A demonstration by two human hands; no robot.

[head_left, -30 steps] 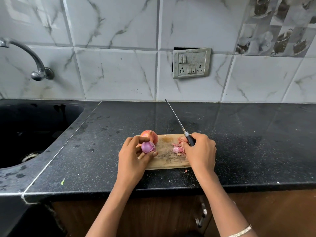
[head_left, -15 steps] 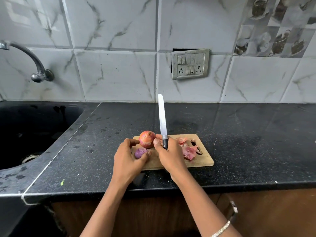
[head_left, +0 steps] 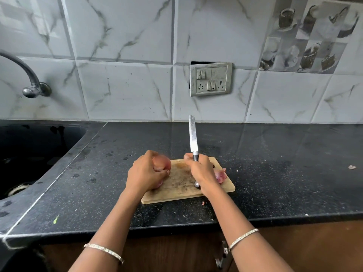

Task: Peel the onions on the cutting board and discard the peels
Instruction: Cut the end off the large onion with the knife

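**Left hand moved to the unpeeled onion, knife at the ready**

At the far left sat the dark sink [head_left: 29,154] under a curved metal tap [head_left: 29,83], sunk into the speckled black stone tabletop [head_left: 275,173]. On the pale wooden cutting board [head_left: 176,193], scuffed and stained in the middle, the left hand [head_left: 146,174] had curled its fingers round the unpeeled onion [head_left: 162,162], a round bulb in smooth, papery, red-orange skin at the board's far left corner. Half a second before, that hand had held the small purple peeled onion; now only a pinkish sliver showed beneath the palm, so where the peeled one lay could not be told. This suggested one onion was done and the second about to be started.

To the right, the right hand [head_left: 200,173] gripped the knife [head_left: 193,138] by its dark handle, the narrow steel blade pointing away toward the marbled wall tiles, having shifted slightly rightward. Just beyond it, thin, crumpled pink peels [head_left: 221,175] lay heaped on the board's right end, not yet discarded; a stray scrap [head_left: 351,167] lay far right.
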